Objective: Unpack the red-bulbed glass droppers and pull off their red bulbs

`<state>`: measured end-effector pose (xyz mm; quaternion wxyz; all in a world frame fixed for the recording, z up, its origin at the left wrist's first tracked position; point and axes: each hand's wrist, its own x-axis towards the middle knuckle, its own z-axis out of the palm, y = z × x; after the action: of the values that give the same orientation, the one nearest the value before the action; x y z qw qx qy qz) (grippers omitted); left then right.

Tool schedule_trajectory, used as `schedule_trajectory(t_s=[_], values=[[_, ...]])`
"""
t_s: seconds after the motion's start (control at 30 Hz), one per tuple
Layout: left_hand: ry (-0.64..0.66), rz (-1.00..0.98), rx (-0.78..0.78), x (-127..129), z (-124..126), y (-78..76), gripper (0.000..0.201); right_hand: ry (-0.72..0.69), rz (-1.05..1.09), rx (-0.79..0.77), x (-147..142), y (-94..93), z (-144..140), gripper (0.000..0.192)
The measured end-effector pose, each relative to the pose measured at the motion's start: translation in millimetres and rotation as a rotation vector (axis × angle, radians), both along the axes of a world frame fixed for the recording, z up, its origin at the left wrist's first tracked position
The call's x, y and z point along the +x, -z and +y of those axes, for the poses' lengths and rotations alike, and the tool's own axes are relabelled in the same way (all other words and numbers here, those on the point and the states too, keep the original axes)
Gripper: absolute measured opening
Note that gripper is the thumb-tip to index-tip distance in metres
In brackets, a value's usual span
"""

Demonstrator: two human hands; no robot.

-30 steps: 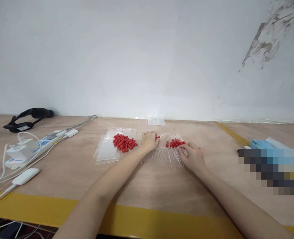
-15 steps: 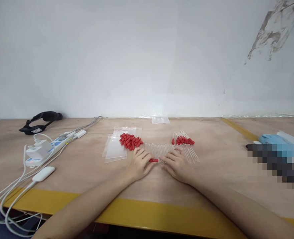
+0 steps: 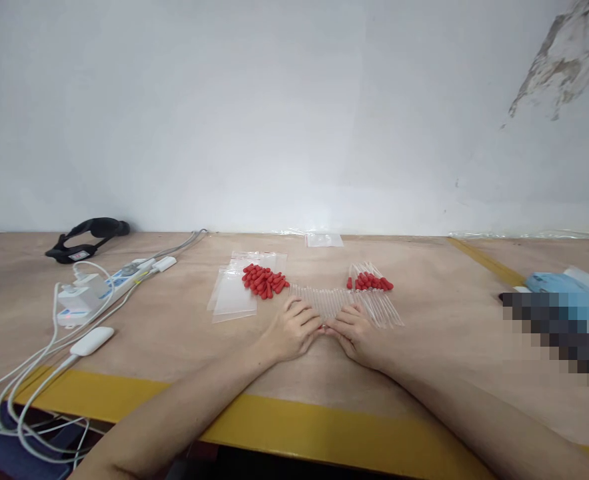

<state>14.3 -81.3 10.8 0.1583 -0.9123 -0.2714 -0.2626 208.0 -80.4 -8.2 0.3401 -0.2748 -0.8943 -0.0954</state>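
Note:
Close together at the middle of the table, my left hand and my right hand meet at the fingertips. My left fingers are closed on a red rubber bulb, of which only a sliver shows between the hands. A clear thin tube is pinched in my right fingers, mostly hidden by them. Just beyond lies a row of clear tubes, side by side. A heap of loose red rubber bulbs is beyond my left hand. Behind the right hand lie several droppers, red bulbs fitted on clear stems.
Clear plastic bags lie under and beside the bulb heap, with another small bag by the wall. On the left are a power strip, white cables and a black strap-like headset. A blue packet sits far right.
My hands have come closer together, so the red bulb that showed between them is now nearly covered by fingers. The view has shifted slightly.

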Motion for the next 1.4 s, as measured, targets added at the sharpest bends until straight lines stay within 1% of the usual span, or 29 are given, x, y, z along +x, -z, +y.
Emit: schedule_trajectory(t_s=[0.1, 0.23, 0.4, 0.57, 0.7, 0.77, 0.8, 0.87, 0.93, 0.97, 1.03, 1.07, 1.13, 1.2, 1.27, 1.4], values=[[-0.020, -0.004, -0.032, 1, -3, -1.2, 0.015, 0.014, -0.050, 0.054, 3, -2.3, 0, 0.023], [-0.024, -0.004, -0.071, 2, -5, -1.6, 0.018, 0.028, -0.089, 0.170, 5, -6.3, -3, 0.023], [-0.027, -0.003, -0.126, 1, -6, -2.5, 0.022, 0.020, -0.137, 0.268, 8, -10.2, -4, 0.026], [-0.046, -0.017, -0.177, 0, -7, -3.1, 0.024, 0.001, -0.145, 0.308, 11, -9.7, -4, 0.021], [-0.046, -0.023, -0.207, -7, -6, 2.2, 0.024, -0.032, -0.137, 0.301, 21, -9.4, -2, 0.023], [-0.094, -0.069, -0.216, -15, -3, 4.6, 0.026, 0.019, -0.080, 0.266, 32, -12.0, 2, 0.025], [-0.131, -0.107, -0.220, -20, -1, 4.6, 0.027, 0.086, -0.028, 0.239, 38, -13.9, 5, 0.025], [-0.200, -0.208, -0.232, -32, 6, 0.9, 0.027, 0.292, 0.071, 0.164, 49, -18.4, 11, 0.023], [-0.250, -0.321, -0.255, -43, 17, -7.9, 0.025, 0.518, 0.090, 0.050, 57, -22.3, 16, 0.023], [-0.284, -0.374, -0.270, -50, 24, -13.7, 0.024, 0.609, 0.068, -0.022, 59, -23.5, 18, 0.024], [-0.406, -0.453, -0.301, -63, 41, -26.0, 0.024, 0.730, 0.019, -0.172, 60, -24.5, 21, 0.025], [-0.505, -0.473, -0.325, -71, 51, -31.9, 0.024, 0.760, 0.003, -0.238, 59, -24.3, 22, 0.026], [-0.724, -0.453, -0.456, -87, 71, -42.0, 0.024, 0.780, -0.013, -0.342, 57, -23.1, 23, 0.028], [-0.800, -0.454, -0.511, -101, 89, -49.4, 0.025, 0.782, -0.013, -0.414, 55, -21.5, 24, 0.030], [-0.848, -0.456, -0.544, -111, 102, -54.1, 0.026, 0.770, -0.002, -0.460, 54, -19.8, 25, 0.031], [-0.898, -0.430, -0.605, -113, 118, -57.6, 0.029, 0.718, 0.048, -0.497, 53, -15.2, 27, 0.030]])
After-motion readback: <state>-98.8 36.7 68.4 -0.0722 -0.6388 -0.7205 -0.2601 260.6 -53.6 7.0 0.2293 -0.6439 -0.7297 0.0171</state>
